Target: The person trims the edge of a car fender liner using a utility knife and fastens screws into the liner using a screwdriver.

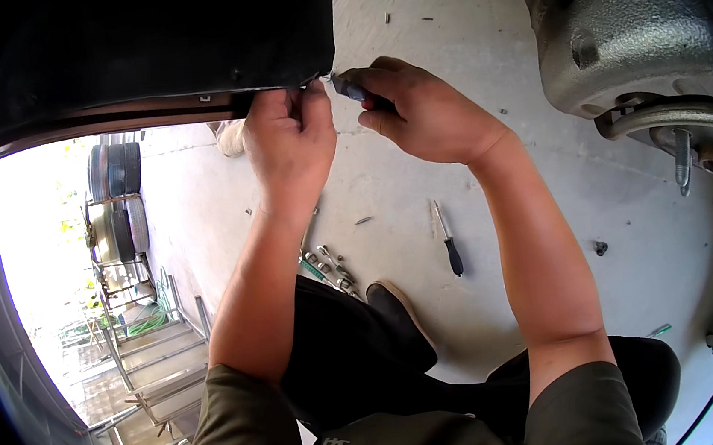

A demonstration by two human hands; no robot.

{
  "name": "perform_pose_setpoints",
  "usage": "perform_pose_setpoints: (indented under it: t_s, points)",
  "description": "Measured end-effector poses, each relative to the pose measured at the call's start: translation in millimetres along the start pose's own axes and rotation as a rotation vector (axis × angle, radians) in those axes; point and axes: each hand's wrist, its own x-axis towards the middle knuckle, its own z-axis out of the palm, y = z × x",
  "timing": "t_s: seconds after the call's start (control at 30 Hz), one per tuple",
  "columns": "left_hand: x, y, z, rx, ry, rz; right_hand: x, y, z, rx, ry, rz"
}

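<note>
Clock as seen in view, noon at top.

Work site: lower right corner of a black panel (185,42), its bottom edge running from that corner toward nine o'clock, with a brown strip (128,118) along the underside.

Left hand (293,147): thumb and forefinger drawn together, pinching the panel's lower edge just short of the corner. Fingertips partly hidden; cannot tell whether a smaller piece sits between them.

Right hand (427,108): fingers wrapped around a small hand tool (350,88), grey toward the tip with some red near the palm. Exact type not resolved; the grip covers most of it.

Key relation (judged): tool tip to panel corner. The corner lies at about ten o'clock from the right hand and about one o'clock from the left. The tool's long axis also points toward ten, so tip and corner roughly line up. The tip is just beside the left fingertips, on their three o'clock side; contact with the panel cannot be confirmed. Both hands are close in, and the right supplies the tool's angle.

Surroundings: slotted-type screwdriver shape not verifiable, but a black-handled screwdriver (452,252) lies on the floor at six o'clock from the right hand, shaft toward twelve. Sockets (335,272) at six from the left hand. Cast metal housing (639,32) between two and three from the right hand, well apart.
</note>
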Motion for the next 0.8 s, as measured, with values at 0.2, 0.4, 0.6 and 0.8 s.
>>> perform_pose_setpoints:
  t_s: [0.2,0.4,0.6,0.8]
  points:
    - [5,18,-7,-0.186,-0.051,-0.169,5,-13,4,-0.132,0.104,-0.043]
    - [13,15,-3,0.141,-0.05,-0.022,11,-31,7,-0.259,0.066,0.131]
    - [17,9,-2,0.246,-0.106,-0.013,14,-40,9,-0.326,0.055,0.226]
    - [19,11,-3,0.258,-0.1,0.096,20,-50,5,-0.365,0.023,0.342]
